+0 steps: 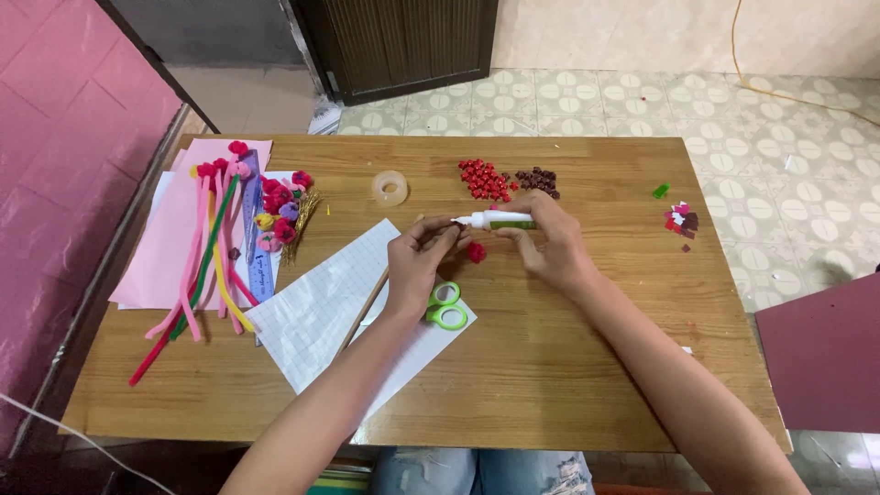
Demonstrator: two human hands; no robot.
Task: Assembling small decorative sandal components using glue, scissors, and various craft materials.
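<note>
the right hand (548,240) is wrapped around a white glue tube with a green label (495,220), holding it level above the wooden table (550,367) with its nozzle pointed left, so the tip meets what the other hand offers. the left hand (417,257) is pinched shut on something small at the nozzle tip; it is too small to tell what it is, though it looks dark red. the fingers hold it up off the table, probably to keep glue off the wood.

just below the tube, between the two hands, a small red paper flower (476,252) lies on the table. a pair of green-handled scissors (446,307) rests near the left wrist on a white gridded sheet of paper (312,321), and a thin wooden stick (367,307) lies across that sheet.

further from the person, a heap of small red folded pieces (484,180) sits beside a smaller dark maroon heap (538,179), both within easy reach of the hands. a clear roll of tape (390,188) lies to their left. at the far left, pink, green and yellow pipe cleaners (206,257) lie over pink paper sheets (165,247), with a cluster of finished small flowers (280,211) and a blue ruler (259,247) next to them. on the right edge lie a few paper scraps (680,218).
</note>
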